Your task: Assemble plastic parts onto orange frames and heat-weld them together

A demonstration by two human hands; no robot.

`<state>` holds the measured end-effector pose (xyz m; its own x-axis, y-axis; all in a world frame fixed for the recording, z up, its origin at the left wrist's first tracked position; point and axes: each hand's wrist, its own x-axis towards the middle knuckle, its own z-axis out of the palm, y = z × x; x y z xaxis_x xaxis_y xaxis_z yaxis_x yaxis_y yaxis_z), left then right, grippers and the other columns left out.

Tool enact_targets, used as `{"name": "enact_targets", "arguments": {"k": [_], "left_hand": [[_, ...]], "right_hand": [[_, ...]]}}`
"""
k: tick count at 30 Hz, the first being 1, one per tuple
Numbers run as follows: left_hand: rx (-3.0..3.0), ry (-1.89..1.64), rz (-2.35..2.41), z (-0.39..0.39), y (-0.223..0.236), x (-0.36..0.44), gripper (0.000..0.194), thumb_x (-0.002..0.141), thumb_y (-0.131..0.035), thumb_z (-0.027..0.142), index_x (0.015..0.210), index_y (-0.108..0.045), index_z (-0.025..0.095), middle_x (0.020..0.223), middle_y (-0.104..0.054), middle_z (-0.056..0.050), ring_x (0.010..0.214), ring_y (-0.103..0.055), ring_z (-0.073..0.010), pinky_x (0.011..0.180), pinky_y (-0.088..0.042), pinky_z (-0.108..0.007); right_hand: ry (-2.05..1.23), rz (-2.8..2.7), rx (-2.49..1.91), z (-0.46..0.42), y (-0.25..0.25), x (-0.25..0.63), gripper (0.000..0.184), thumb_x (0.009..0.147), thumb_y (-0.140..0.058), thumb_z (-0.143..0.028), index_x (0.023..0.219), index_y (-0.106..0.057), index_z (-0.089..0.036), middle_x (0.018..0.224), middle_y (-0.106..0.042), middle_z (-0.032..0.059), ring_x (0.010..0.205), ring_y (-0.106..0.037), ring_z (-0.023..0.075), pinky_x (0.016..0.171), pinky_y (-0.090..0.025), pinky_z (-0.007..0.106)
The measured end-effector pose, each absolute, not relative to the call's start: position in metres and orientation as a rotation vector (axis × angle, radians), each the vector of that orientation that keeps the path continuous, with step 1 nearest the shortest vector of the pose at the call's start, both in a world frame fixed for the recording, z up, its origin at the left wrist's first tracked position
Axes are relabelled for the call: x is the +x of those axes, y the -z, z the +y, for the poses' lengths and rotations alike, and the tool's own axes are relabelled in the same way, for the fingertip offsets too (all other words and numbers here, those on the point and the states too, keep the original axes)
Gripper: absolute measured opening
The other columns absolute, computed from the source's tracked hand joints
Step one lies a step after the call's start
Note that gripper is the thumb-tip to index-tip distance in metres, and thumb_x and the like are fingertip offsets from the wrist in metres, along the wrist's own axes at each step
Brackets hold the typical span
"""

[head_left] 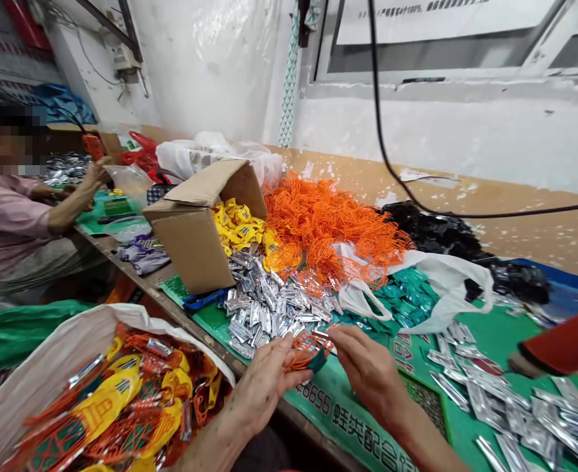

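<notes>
My left hand (264, 383) pinches an orange plastic lattice piece (305, 351) over the table's front edge. My right hand (367, 367) meets it from the right, fingers closed on the same piece together with a small teal packet (318, 359). Just beyond the hands lies a heap of silver foil sachets (269, 305). Behind that rises a big pile of orange lattice pieces (328, 229), with yellow pieces (240, 226) spilling from a tipped cardboard box (195, 229). Teal packets (407, 295) lie in an opened white bag (446, 278).
A white sack (48, 367) at lower left holds assembled orange, yellow and silver items. More silver sachets (515, 406) are strewn at right on the green mat (490, 334). Black pieces (441, 233) sit by the wall. Another person (18, 216) works at far left; a red sleeve (564, 344) enters right.
</notes>
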<state>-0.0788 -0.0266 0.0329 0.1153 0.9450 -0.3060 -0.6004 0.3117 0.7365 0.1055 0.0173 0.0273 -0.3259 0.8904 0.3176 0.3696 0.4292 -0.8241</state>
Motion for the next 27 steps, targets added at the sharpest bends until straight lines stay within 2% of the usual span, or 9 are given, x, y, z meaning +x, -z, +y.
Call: {"name": "enact_targets", "arguments": {"k": [2,5,8,11,14,17,22,27], "left_hand": [[0.515,-1.186,0.805,-0.027,-0.034,-0.077,0.034,0.08,-0.065,0.046,0.089,-0.07,0.014,0.104,-0.071,-0.013,0.103,-0.062,-0.0267,0.08,-0.052,-0.036],[0.593,-1.158,0.8,-0.029,-0.036,-0.075,0.034,0.084,-0.06,0.044,0.09,-0.071,0.013,0.102,-0.072,-0.013,0.097,-0.063,-0.0242,0.08,-0.052,-0.034],[0.698,-1.092,0.835,-0.031,-0.037,-0.075,0.028,0.083,-0.063,0.036,0.095,-0.071,0.012,0.104,-0.071,-0.013,0.097,-0.063,-0.0227,0.084,-0.05,-0.033],[0.77,-1.024,0.836,-0.033,-0.035,-0.075,0.028,0.08,-0.066,0.029,0.104,-0.07,0.014,0.107,-0.071,-0.011,0.099,-0.063,-0.0218,0.088,-0.048,-0.031],[0.817,-0.998,0.841,-0.033,-0.034,-0.073,0.032,0.079,-0.067,0.027,0.108,-0.068,0.015,0.108,-0.071,-0.011,0.101,-0.063,-0.0213,0.086,-0.047,-0.03],[0.864,-0.976,0.877,-0.032,-0.035,-0.07,0.031,0.079,-0.065,0.025,0.107,-0.067,0.014,0.107,-0.071,-0.01,0.099,-0.063,-0.0203,0.085,-0.048,-0.03],[0.963,-0.946,0.888,-0.032,-0.033,-0.07,0.027,0.081,-0.062,0.025,0.107,-0.066,0.015,0.108,-0.071,-0.009,0.098,-0.064,-0.0188,0.085,-0.048,-0.028],[1.022,-0.911,0.867,-0.031,-0.027,-0.069,0.028,0.084,-0.061,0.026,0.109,-0.064,0.015,0.109,-0.071,-0.009,0.098,-0.065,-0.0198,0.084,-0.049,-0.029]], "right_hand": [[-0.662,-2.017,-0.89,0.008,-0.021,0.107,0.03,0.083,-0.056,-0.016,0.107,-0.071,-0.027,0.103,-0.07,0.009,0.097,-0.064,0.0224,0.086,-0.049,0.037],[-0.244,-2.223,-0.57,0.0,-0.017,0.11,0.05,0.085,-0.051,-0.005,0.129,-0.056,-0.027,0.11,-0.068,0.0127,0.103,-0.063,0.0217,0.087,-0.05,0.037],[-0.05,-2.262,-0.523,-0.003,-0.017,0.112,0.057,0.085,-0.047,-0.001,0.136,-0.047,-0.026,0.11,-0.065,0.0142,0.104,-0.062,0.0212,0.084,-0.053,0.036],[-0.069,-2.23,-0.602,-0.007,-0.016,0.112,0.052,0.085,-0.049,0.0,0.129,-0.051,-0.027,0.107,-0.063,0.0114,0.098,-0.062,0.0185,0.079,-0.055,0.032],[-0.102,-2.134,-0.681,-0.012,-0.013,0.109,0.033,0.086,-0.05,-0.004,0.111,-0.06,-0.024,0.108,-0.059,0.011,0.091,-0.063,0.016,0.072,-0.056,0.027],[-0.189,-2.041,-0.781,-0.016,-0.014,0.106,0.019,0.087,-0.053,-0.007,0.097,-0.062,-0.02,0.103,-0.059,0.0094,0.084,-0.064,0.0136,0.069,-0.056,0.023],[-0.314,-1.917,-0.888,-0.016,-0.017,0.104,0.022,0.086,-0.06,-0.016,0.107,-0.056,-0.018,0.088,-0.059,0.0053,0.074,-0.062,0.0135,0.061,-0.056,0.02],[-0.231,-1.96,-0.978,-0.016,-0.014,0.104,0.017,0.089,-0.058,-0.029,0.099,-0.057,-0.016,0.083,-0.055,0.0053,0.063,-0.059,0.012,0.052,-0.053,0.02]]}}
